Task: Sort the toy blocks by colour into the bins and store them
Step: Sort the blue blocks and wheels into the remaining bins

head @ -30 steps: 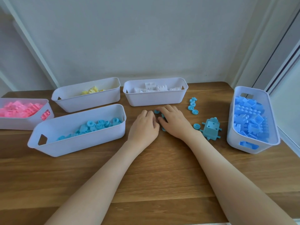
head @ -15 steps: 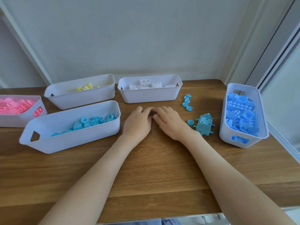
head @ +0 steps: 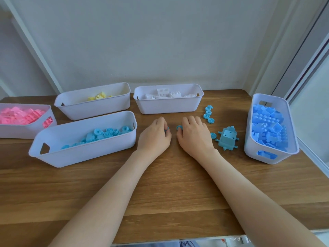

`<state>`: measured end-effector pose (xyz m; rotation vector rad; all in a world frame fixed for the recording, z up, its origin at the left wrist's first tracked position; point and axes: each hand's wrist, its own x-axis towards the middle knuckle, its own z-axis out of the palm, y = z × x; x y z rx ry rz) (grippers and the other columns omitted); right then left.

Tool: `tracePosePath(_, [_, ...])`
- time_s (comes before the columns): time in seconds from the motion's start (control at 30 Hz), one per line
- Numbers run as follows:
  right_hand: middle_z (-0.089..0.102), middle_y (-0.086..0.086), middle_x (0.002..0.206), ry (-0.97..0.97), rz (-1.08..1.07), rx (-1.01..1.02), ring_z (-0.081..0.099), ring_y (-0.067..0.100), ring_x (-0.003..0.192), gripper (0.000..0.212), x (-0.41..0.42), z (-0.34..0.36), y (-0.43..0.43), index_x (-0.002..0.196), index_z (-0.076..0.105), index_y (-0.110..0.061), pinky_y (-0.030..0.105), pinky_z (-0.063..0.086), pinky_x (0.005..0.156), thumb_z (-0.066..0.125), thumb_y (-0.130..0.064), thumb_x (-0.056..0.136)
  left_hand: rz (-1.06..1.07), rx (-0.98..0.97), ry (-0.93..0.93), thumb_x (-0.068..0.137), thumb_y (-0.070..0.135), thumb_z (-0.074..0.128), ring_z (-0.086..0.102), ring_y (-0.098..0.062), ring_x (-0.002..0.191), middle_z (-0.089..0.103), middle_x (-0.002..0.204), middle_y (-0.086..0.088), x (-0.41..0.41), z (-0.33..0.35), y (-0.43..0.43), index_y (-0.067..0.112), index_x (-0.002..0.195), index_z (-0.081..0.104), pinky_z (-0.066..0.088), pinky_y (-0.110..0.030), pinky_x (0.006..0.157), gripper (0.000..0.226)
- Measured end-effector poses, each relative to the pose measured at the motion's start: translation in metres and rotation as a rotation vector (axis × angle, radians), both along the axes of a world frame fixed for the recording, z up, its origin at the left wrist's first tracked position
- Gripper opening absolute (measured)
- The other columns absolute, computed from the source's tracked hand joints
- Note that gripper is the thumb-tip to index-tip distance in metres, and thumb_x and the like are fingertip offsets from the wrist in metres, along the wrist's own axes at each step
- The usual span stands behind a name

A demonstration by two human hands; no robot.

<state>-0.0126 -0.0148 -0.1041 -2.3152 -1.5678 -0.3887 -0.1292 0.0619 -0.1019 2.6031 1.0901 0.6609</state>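
My left hand (head: 154, 137) rests on the wooden table (head: 160, 184) with its fingers curled round a small teal wheel (head: 167, 128) that barely peeks out. Just to the right, my right hand (head: 195, 135) pinches another teal wheel (head: 179, 127) at its fingertips. The white bin of teal pieces (head: 83, 155) stands directly left of my left hand. To the right of my right hand lie a loose teal wheel (head: 213, 135), a teal block with axle pegs (head: 227, 139) and a short row of teal wheels (head: 208, 114).
A bin of yellow blocks (head: 92, 108) and a bin of white blocks (head: 167, 106) stand at the back. A bin of pink blocks (head: 23, 131) is at far left, a bin of blue blocks (head: 284, 157) at far right by a window frame.
My hands were touching over the wheels; now they have drawn slightly apart, each with a teal wheel at its fingers. The camera has tilted a little.
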Motion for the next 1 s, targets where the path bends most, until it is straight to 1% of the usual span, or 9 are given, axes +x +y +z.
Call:
tracePosePath(0.1, [0.057,0.003,0.096,-0.018,0.065,-0.001,0.05,0.018,0.089,0.023,-0.004,0.001,0.001,0.101,0.055,-0.012,0.026,0.035,0.068,0.043,-0.03,0.093,0.055,-0.015,-0.02,0.095,0.026,0.05,0.054,-0.011,0.072,0.06,0.101,-0.002,0.002,-0.001,0.0,0.015,0.11,0.041,0.032,-0.017,0.049,0.021])
tracePosePath(0.2, [0.056,0.0,0.096,0.011,0.084,-0.038,0.044,0.014,0.085,0.023,-0.003,0.002,0.003,0.102,0.051,-0.014,0.025,0.034,0.067,0.041,-0.034,0.094,0.053,-0.007,0.013,0.095,0.031,0.049,0.061,-0.016,0.093,0.057,0.123,-0.004,0.003,-0.001,0.0,0.014,0.133,0.036,0.04,-0.021,0.06,0.043])
tracePosePath(0.27, [0.056,-0.001,0.1,0.038,0.099,-0.049,0.047,0.013,0.088,0.025,-0.001,0.003,0.003,0.108,0.049,-0.016,0.025,0.038,0.066,0.041,-0.035,0.094,0.037,0.013,0.061,0.097,0.033,0.045,0.059,-0.017,0.102,0.05,0.132,-0.004,0.003,-0.001,0.0,0.017,0.141,0.033,0.041,-0.024,0.064,0.048])
tracePosePath(0.4, [0.057,-0.001,0.108,0.025,0.177,-0.064,0.051,0.015,0.096,0.031,-0.001,0.003,0.002,0.124,0.047,-0.02,0.025,0.043,0.069,0.042,-0.031,0.095,-0.002,0.072,0.123,0.099,0.033,0.04,0.054,-0.013,0.086,0.05,0.119,-0.003,0.002,0.0,0.0,0.016,0.129,0.045,0.035,-0.022,0.058,0.034])
tracePosePath(0.57, [0.058,-0.003,0.097,0.06,0.151,-0.067,0.05,0.013,0.09,0.02,-0.001,0.004,0.003,0.108,0.049,-0.018,0.026,0.046,0.067,0.04,-0.032,0.097,0.046,0.047,0.114,0.097,0.039,0.043,0.054,-0.012,0.081,0.053,0.109,-0.002,0.001,0.001,0.001,0.014,0.113,0.048,0.039,-0.022,0.059,0.03])
tracePosePath(0.7, [0.058,-0.001,0.082,0.013,0.105,-0.073,0.053,0.014,0.081,0.024,-0.004,0.007,0.004,0.099,0.049,-0.015,0.025,0.04,0.06,0.032,-0.032,0.1,0.067,0.039,0.058,0.096,0.043,0.044,0.05,-0.011,0.07,0.051,0.09,0.002,-0.001,0.002,-0.001,0.015,0.099,0.045,0.037,-0.02,0.053,0.029])
tracePosePath(0.83, [0.057,0.001,0.079,0.002,0.069,-0.072,0.054,0.014,0.067,0.027,-0.008,0.009,0.004,0.101,0.05,-0.014,0.025,0.043,0.056,0.031,-0.034,0.1,0.036,0.035,0.034,0.099,0.038,0.038,0.05,-0.009,0.064,0.052,0.084,0.002,-0.003,0.004,0.0,0.016,0.099,0.043,0.035,-0.017,0.048,0.023])
tracePosePath(0.93, [0.059,0.001,0.08,0.014,0.054,-0.104,0.054,0.014,0.064,0.027,-0.008,0.012,0.004,0.105,0.047,-0.015,0.026,0.046,0.056,0.03,-0.036,0.101,0.043,-0.04,0.035,0.099,0.038,0.04,0.051,-0.008,0.063,0.056,0.083,0.003,-0.007,0.012,-0.003,0.021,0.094,0.039,0.033,-0.015,0.049,0.018])
tracePosePath(1.0, [0.06,0.003,0.08,0.078,0.055,-0.078,0.058,0.018,0.065,0.026,-0.011,0.015,0.005,0.106,0.047,-0.015,0.03,0.048,0.057,0.031,-0.035,0.1,0.084,-0.079,0.012,0.099,0.038,0.041,0.047,-0.006,0.057,0.056,0.075,0.004,-0.013,0.023,-0.01,0.022,0.092,0.038,0.029,-0.013,0.047,0.018])
